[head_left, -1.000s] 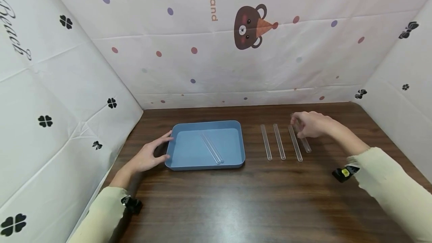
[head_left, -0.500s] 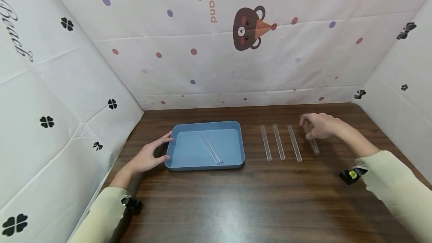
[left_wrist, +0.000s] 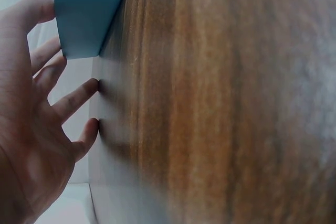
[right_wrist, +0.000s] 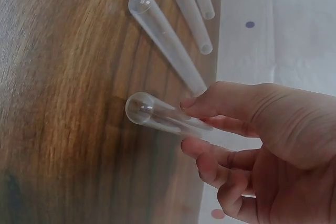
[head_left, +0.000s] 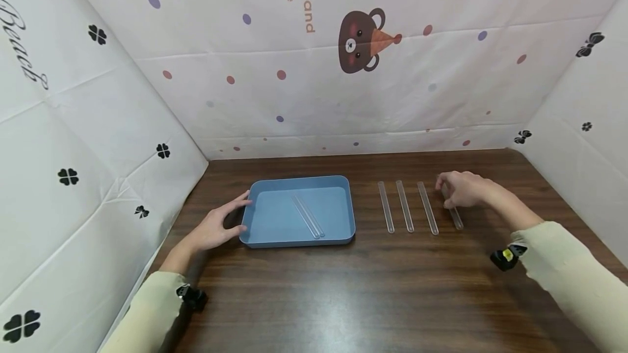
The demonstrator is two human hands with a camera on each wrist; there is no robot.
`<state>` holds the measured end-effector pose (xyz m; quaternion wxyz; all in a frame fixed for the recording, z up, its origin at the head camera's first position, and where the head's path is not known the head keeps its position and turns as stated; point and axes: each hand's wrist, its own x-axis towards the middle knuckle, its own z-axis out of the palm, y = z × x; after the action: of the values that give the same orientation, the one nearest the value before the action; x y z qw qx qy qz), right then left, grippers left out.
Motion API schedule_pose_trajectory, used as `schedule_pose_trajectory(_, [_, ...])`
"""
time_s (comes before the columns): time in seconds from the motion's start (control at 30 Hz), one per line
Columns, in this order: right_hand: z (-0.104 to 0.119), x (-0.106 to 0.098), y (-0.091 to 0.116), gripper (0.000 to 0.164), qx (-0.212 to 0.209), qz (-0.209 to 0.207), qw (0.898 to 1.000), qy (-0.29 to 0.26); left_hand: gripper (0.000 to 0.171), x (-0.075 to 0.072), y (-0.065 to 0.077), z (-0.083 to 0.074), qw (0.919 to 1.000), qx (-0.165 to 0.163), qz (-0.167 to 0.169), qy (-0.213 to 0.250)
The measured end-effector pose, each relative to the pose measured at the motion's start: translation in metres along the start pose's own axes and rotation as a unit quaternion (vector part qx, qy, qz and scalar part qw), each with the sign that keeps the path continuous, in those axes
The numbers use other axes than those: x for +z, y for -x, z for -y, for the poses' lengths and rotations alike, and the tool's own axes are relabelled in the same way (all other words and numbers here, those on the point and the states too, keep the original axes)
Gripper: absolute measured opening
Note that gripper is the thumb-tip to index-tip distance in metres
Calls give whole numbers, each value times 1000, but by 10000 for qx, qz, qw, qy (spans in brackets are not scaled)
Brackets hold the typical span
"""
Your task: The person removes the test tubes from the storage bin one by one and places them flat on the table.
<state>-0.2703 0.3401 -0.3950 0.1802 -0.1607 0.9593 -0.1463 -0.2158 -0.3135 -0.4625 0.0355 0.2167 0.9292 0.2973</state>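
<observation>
My right hand (head_left: 463, 188) pinches a clear test tube (head_left: 457, 219) between thumb and fingers, close over the table at the right end of a row. Its rounded end points toward me; the far part is hidden by the fingers. In the right wrist view the tube (right_wrist: 149, 111) shows between thumb and fingertips. To its left lie three similar tubes (head_left: 428, 208), spaced side by side. My left hand (head_left: 211, 230) rests with spread fingers at the left edge of a blue tray (head_left: 297, 244). Inside that tray, two clear tubes (head_left: 307, 215) lie slantwise, next to each other.
The dark wooden table (head_left: 314, 293) runs back to a printed white cloth (head_left: 314, 102) that rises behind it. More white cloth stands along the left and right sides. Each wrist carries a small black camera (head_left: 507, 256).
My right hand has carried the test tube rightward, away from the other three, and lowered it a little toward me. The left hand and tray have stayed put.
</observation>
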Motion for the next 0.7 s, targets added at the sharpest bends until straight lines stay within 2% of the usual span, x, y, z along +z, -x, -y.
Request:
schedule_pose_trajectory(0.4, [-7,5,-4,42,129,133,9998,77,66,0,-1,1,10000,-75,28,13])
schedule_pose_trajectory(0.7, [-6,6,-7,41,160,271,9995,79,66,0,0,2,9999,125,-18,-3])
